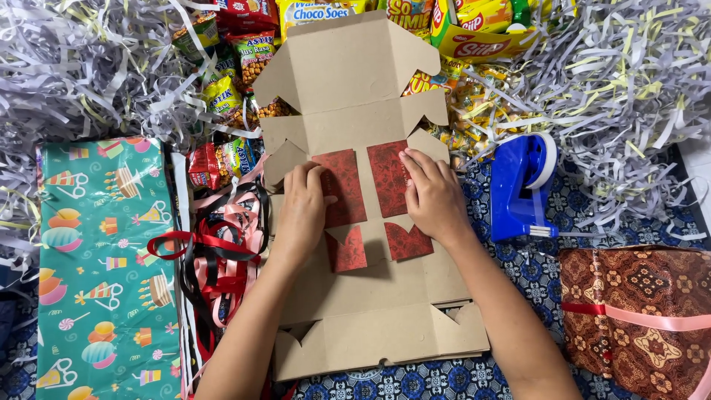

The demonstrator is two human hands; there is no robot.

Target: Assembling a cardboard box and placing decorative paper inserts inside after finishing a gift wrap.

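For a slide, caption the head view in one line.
Both hands, left hand and right hand, press red patterned flaps on an unfolded cardboard box, ribbons alongside.

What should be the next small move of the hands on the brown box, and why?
Probably fold the red flaps flat into the cardboard box: the left hand and right hand both press on them, and the box lies open and unfolded.

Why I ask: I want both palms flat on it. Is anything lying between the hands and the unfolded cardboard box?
Yes. Red patterned flaps lie folded over the flattened cardboard box, and the left hand and right hand press on those, not on bare cardboard.
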